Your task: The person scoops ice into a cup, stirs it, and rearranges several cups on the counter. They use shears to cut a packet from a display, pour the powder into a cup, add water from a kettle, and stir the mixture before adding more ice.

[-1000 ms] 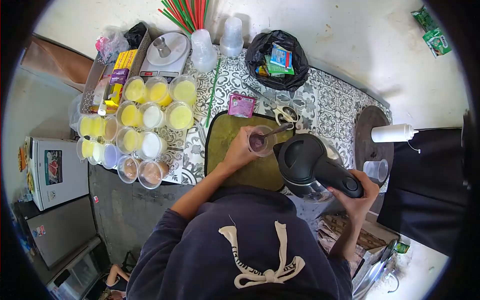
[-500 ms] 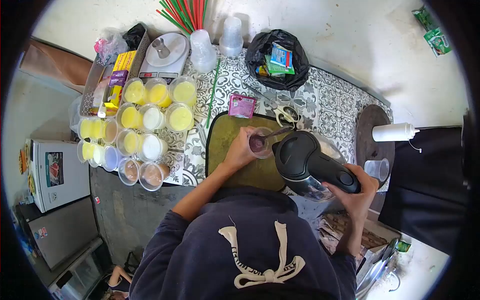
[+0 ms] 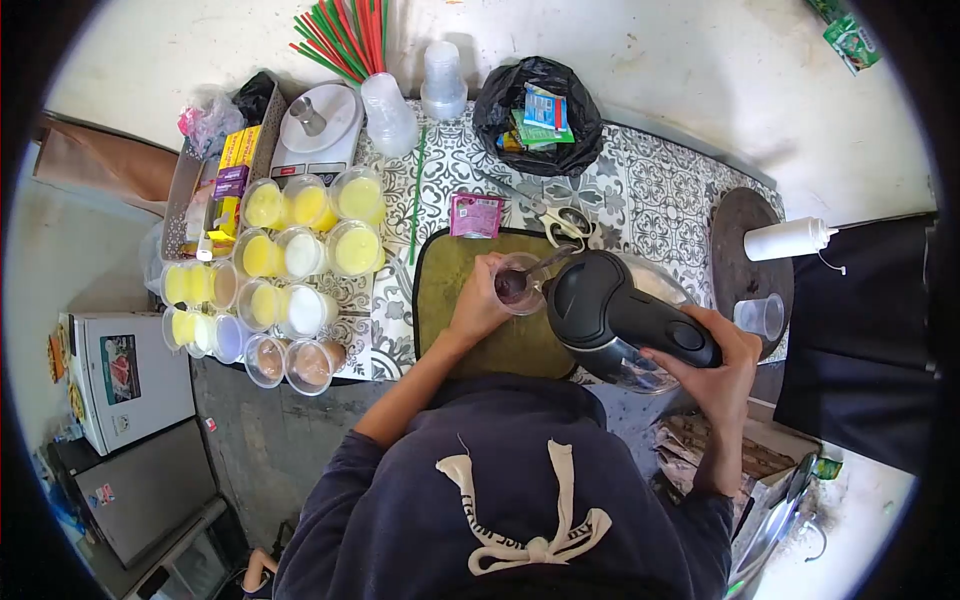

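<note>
My left hand (image 3: 479, 303) is closed around a clear plastic cup (image 3: 522, 304) over the green mat (image 3: 470, 340). Dark purple contents show inside, and a spoon (image 3: 553, 262) leans out over the far right rim. In my right hand (image 3: 726, 362) is the handle of a black-topped electric kettle (image 3: 598, 310), tilted with its spout close to the cup's right rim. A stream of liquid cannot be made out. Just beyond the mat lie a pink sachet (image 3: 476, 216) and scissors (image 3: 566, 226).
On the left stand several filled cups (image 3: 302, 254), a kitchen scale (image 3: 318, 140) and a basket (image 3: 176, 232). Straws (image 3: 352, 40), stacked cups (image 3: 443, 85) and a black bag of wrappers (image 3: 490, 110) line the back. A white squeeze bottle (image 3: 785, 240) is at right.
The contents of the cup look darker and wetter. The kettle has shifted slightly up and left at the cup's rim. The whole view has turned a little.
</note>
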Motion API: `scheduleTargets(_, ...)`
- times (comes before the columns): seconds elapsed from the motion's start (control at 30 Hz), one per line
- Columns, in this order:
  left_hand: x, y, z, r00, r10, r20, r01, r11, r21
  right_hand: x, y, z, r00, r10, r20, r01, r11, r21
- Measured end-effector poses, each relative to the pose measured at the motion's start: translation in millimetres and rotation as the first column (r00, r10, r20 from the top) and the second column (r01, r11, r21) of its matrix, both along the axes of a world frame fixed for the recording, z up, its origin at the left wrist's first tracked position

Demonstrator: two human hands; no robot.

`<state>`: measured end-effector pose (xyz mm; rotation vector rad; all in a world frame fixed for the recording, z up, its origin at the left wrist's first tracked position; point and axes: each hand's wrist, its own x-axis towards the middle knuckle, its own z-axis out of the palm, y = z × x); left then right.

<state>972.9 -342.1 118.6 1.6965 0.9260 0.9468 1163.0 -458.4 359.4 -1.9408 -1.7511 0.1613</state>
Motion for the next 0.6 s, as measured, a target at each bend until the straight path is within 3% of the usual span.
scheduleTargets(0.17,-0.5,0.4,0.8,1.0,0.003,-0.017,-0.003,1.0,0.03,-0.5,-0.4,1.5,0.999,-0.006,0.039,0.005,1.0,0.011)
scheduleTargets(0.33,-1.4,3.3,-2.7,0.991,0.031,-0.129,0.005,0.964,0.266,-1.8,1.6,4.4,0.999,0.032,0.021,-0.032,0.999,0.01)
scheduleTargets(0.37,-1.3,2.5,-1.3,0.991,0.028,-0.129,0.007,0.963,0.268,-1.9,1.9,5.0,0.999,0.029,0.02,-0.03,1.0,0.011)
scheduleTargets(0.43,-0.8,0.0,3.5,1.0,0.012,0.016,-0.013,0.997,0.07,-1.8,2.4,5.9,0.999,0.038,0.015,-0.038,0.999,-0.001)
scheduleTargets(0.6,-0.9,0.0,5.6,1.0,0.008,0.009,-0.009,0.999,0.054,-2.0,-0.3,2.7,1.0,-0.003,-0.008,0.003,1.0,0.013)
